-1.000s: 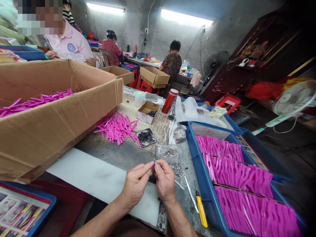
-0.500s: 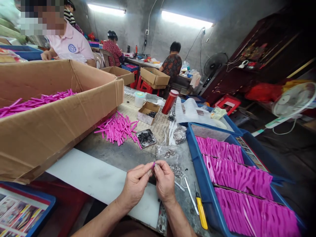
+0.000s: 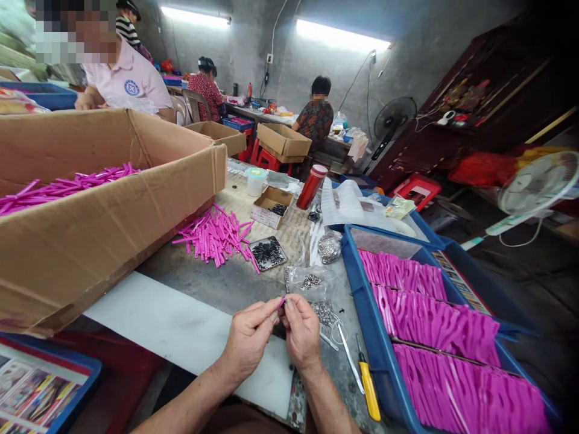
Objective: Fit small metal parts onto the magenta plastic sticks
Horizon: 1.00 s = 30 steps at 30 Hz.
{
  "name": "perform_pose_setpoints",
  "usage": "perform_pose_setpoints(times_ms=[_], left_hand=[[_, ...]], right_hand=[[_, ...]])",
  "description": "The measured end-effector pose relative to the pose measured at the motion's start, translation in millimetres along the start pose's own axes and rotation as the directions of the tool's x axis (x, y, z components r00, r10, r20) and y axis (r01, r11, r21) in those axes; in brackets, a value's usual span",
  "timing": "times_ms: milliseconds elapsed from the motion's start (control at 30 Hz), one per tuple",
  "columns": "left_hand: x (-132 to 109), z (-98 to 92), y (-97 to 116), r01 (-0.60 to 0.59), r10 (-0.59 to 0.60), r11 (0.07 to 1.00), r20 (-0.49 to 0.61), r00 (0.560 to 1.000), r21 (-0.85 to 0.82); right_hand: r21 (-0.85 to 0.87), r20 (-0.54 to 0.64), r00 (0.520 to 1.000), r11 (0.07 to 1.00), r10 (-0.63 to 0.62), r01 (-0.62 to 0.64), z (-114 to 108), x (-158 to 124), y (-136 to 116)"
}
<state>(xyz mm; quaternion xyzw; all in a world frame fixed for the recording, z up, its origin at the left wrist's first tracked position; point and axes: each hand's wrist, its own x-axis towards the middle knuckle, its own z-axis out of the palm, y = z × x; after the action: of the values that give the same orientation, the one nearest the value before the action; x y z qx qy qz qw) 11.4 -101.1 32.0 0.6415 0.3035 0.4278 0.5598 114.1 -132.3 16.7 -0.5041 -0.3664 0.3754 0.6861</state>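
My left hand [image 3: 250,337] and my right hand [image 3: 302,331] meet over the front of the workbench. Between their pinched fingertips is a small magenta strip [image 3: 282,302], mostly covered by the fingers. Whether a small part is pinched with it, I cannot make out. Beyond my hands lies a pile of magenta strips [image 3: 215,235], beside a small tray [image 3: 277,264] of tiny black parts. Close behind my right hand are clear bags of small metal rings [image 3: 312,281]. A white board [image 3: 181,325] lies under and left of my left hand.
A large cardboard box [image 3: 172,175] with more strips stands at left. On the right, a blue crate [image 3: 350,259] holds rows of magenta pieces. A yellow-handled screwdriver [image 3: 370,386] lies beside it. Farther back stand a red cylinder [image 3: 312,185] and a small carton [image 3: 265,216]. Several people sit beyond.
My hands stay in nearly the same place, still pinching the strip. The fingertips have shifted very slightly. The person at the far left has moved a little to the left.
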Motion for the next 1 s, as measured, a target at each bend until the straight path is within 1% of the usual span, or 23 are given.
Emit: perform_pose_setpoints(times_ms=[133,333,467,633,767,933,1000], left_hand=[[1.2,0.2,0.6,0.02,-0.02,1.0,-0.001,1.0,-0.015],[3.6,0.3,0.9,0.08,-0.079,0.996,0.008,0.997,-0.051],[4.7,0.9,-2.6,0.068,-0.067,0.997,0.026,0.997,-0.036],[7.4,3.3,-4.7,0.111,-0.111,0.989,0.007,0.994,-0.103],[8.7,3.6,-4.6,0.077,-0.077,0.993,-0.002,0.997,-0.088],[9.4,1.4,-3.2,0.041,-0.041,0.999,-0.004,0.999,-0.025],[9.3,0.5,-3.8,0.044,-0.044,0.999,-0.004,0.999,-0.023]], right_hand=[[-0.097,-0.01,0.999,0.994,-0.054,0.052,-0.3,1.5,-1.8],[-0.184,-0.037,0.997,0.981,-0.065,0.057,-0.8,1.7,-6.8],[-0.165,-0.053,0.997,0.985,-0.053,0.043,-0.4,1.9,-7.5],[-0.097,-0.056,0.998,0.995,-0.014,0.009,0.0,2.0,-6.3],[-0.085,-0.063,0.998,0.996,-0.008,0.003,0.1,2.1,-5.5],[-0.146,0.02,1.0,0.989,-0.003,0.006,0.2,3.6,-8.2],[-0.178,0.023,1.0,0.984,-0.004,0.008,-0.5,4.3,-8.4]])
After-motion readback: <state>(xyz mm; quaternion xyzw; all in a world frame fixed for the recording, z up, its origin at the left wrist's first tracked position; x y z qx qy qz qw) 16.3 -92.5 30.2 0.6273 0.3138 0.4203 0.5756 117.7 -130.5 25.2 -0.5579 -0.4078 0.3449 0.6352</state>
